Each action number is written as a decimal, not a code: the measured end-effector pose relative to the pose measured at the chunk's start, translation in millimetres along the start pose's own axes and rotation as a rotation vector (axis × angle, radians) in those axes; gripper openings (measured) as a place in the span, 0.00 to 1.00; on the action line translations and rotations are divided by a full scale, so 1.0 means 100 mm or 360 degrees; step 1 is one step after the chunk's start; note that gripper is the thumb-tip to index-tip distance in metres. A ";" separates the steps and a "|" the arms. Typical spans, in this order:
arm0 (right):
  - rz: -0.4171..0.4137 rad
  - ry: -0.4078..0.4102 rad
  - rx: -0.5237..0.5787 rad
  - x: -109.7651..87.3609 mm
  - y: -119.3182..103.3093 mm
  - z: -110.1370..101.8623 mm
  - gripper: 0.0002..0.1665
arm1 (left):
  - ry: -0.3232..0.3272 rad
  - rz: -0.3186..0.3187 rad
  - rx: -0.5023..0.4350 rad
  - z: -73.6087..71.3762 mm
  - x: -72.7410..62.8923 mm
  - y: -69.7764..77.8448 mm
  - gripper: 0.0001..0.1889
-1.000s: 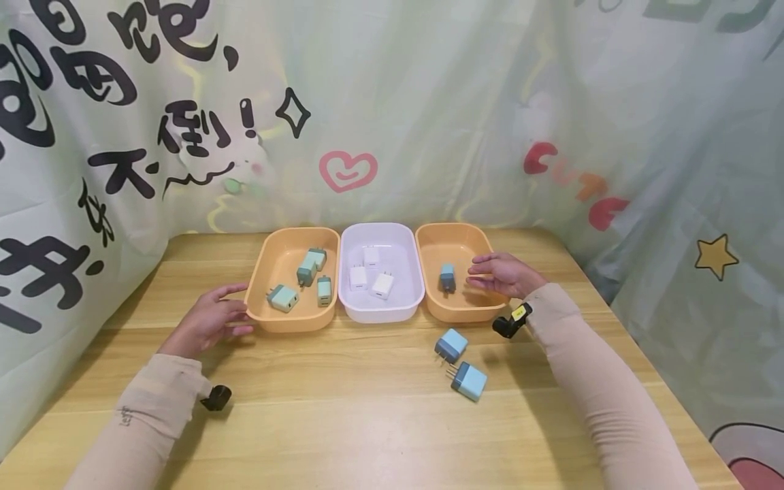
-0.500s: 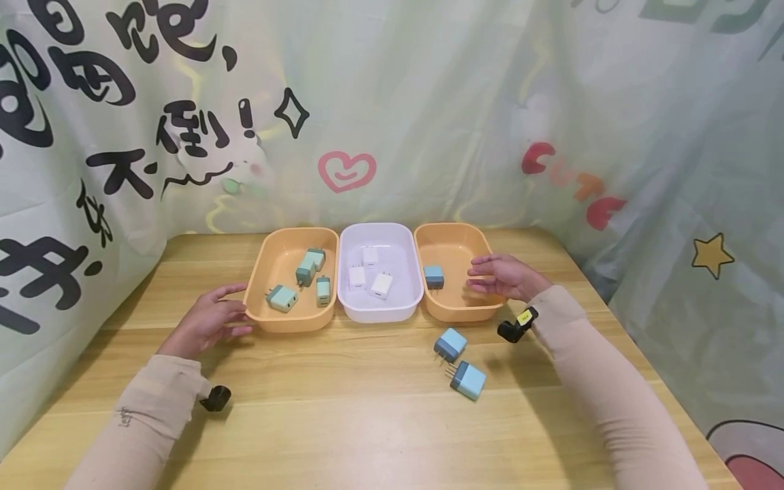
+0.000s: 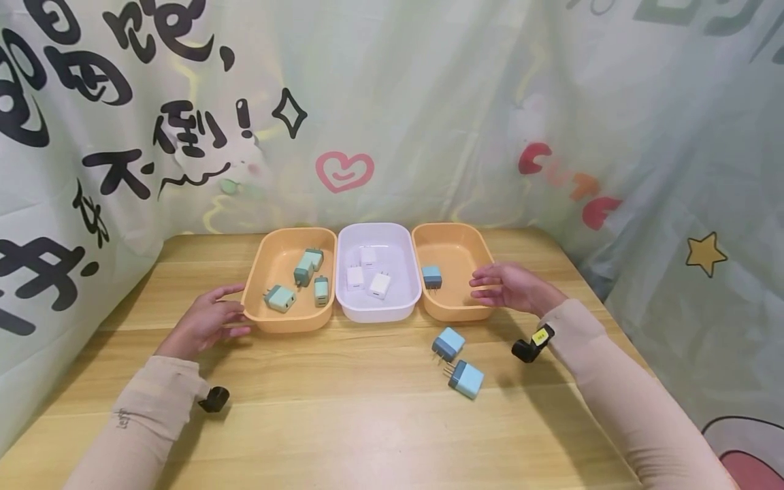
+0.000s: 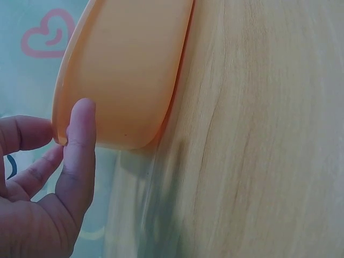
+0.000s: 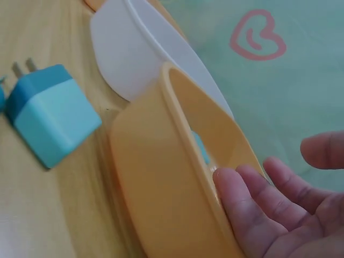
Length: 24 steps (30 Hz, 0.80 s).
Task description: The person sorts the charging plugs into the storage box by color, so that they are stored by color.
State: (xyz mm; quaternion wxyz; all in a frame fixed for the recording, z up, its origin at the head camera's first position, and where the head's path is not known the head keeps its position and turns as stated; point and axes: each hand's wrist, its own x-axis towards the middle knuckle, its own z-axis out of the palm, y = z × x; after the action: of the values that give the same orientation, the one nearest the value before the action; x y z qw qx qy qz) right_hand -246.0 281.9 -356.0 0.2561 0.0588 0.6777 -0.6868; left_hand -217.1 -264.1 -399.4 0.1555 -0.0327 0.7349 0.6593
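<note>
My left hand (image 3: pixel 205 323) touches the outer left end of the left orange tray (image 3: pixel 252 307), its fingertips at the rim in the left wrist view. Inside that tray lie several green charger plugs (image 3: pixel 280 298). At the right orange tray (image 3: pixel 456 314), my right hand (image 3: pixel 517 287) hovers over the right rim, fingers loosely extended and holding nothing. A blue charger plug (image 3: pixel 431 276) lies against this tray's left wall. In front of the tray, two more rest on the table: one blue charger plug (image 3: pixel 448 344) and another blue charger plug (image 5: pixel 59 115), nearer me.
Between the orange trays stands a white tray (image 3: pixel 378 314) with white charger plugs (image 3: pixel 380 285) in it. All three trays line up near the back of the wooden table (image 3: pixel 343 408). A printed curtain (image 3: pixel 429 122) hangs behind and along the sides.
The blue charger plug in the right orange tray has tipped over and shifted left against the wall. My right hand has drawn slightly right and toward me. The left hand stays put.
</note>
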 end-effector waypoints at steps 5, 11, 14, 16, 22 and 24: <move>-0.0035 -0.0040 -0.0117 -0.11 0.04 0.05 0.24 | 0.0028 -0.0005 0.0028 0.01 -0.01 0.00 0.33; -0.0132 -0.0074 -0.0248 -0.29 0.09 0.10 0.25 | 0.0097 -0.0007 0.0108 0.04 0.00 0.02 0.33; -0.0164 -0.0108 -0.0319 -0.36 0.13 0.14 0.25 | 0.0115 -0.0016 0.0120 0.05 -0.01 0.04 0.33; -0.0169 -0.0125 -0.0387 -0.40 0.15 0.17 0.25 | 0.0119 -0.0024 0.0121 0.05 -0.02 0.05 0.33; -0.0134 -0.0167 -0.0572 -0.43 0.29 0.20 0.25 | 0.0115 -0.0037 0.0114 0.05 -0.03 0.06 0.33; -0.0123 -0.0179 -0.0632 -0.43 0.35 0.21 0.25 | 0.0123 -0.0049 0.0106 0.06 -0.03 0.04 0.33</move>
State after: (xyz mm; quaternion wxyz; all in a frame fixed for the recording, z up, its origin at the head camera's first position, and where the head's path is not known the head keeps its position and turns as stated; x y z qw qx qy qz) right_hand -188.3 275.5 -367.4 0.2736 -0.0573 0.7861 -0.5512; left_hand -214.5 -258.5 -394.9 0.1380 -0.0642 0.7612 0.6304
